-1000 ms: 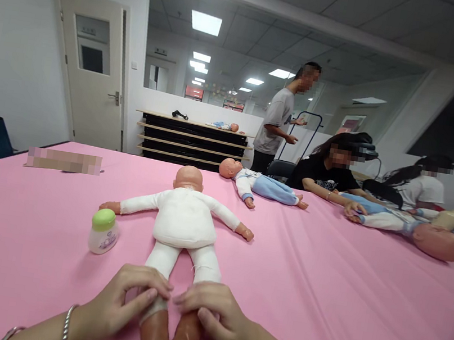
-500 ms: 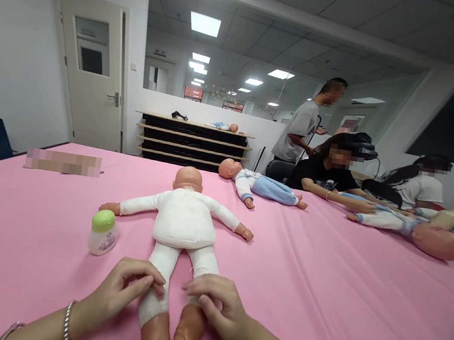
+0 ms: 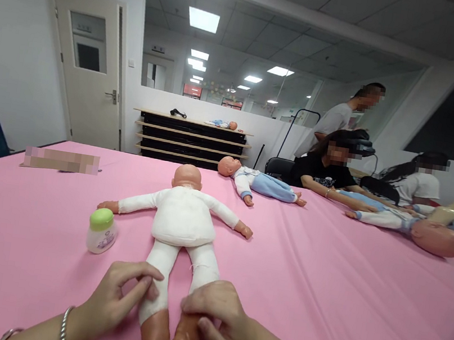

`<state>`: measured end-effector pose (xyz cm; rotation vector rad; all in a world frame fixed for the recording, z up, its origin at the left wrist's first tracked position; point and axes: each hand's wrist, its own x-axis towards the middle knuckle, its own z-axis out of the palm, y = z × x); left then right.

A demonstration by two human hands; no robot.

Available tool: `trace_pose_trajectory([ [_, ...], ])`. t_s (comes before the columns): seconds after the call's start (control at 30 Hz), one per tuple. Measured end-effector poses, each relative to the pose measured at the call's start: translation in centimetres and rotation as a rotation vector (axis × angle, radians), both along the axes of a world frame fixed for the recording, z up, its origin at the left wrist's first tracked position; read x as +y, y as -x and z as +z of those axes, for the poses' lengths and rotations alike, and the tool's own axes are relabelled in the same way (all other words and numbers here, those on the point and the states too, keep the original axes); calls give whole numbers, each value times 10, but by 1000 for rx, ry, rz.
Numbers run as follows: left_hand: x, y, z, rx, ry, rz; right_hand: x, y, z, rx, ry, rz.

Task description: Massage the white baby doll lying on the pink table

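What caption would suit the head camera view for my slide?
Left hand and right hand grip the lower legs of a white-clothed doll lying on a pink table, beside a green-capped bottle.

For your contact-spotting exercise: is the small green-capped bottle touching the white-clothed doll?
Apart. The head view shows bare pink tablecloth between the bottle and the doll, its nearest hand included.

L hand (image 3: pixel 116 298) & R hand (image 3: pixel 215 319) grip doll (image 3: pixel 182 226) legs, bottle (image 3: pixel 101 231) beside, pink table (image 3: pixel 339 300).
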<state>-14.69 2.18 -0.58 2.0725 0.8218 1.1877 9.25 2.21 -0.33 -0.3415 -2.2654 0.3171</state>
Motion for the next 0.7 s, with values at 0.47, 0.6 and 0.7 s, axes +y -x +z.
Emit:
trace_pose_trajectory([
  [0.47,4,1,1,213,-3,-165,3,-3,2,-75,83,93],
  [0.6,9,1,-3,191,-26,30,8,-6,-2,-70,120,-177],
  [0.7,16,0,-7,391,-84,83,12,-6,-1,-286,163,-313],
])
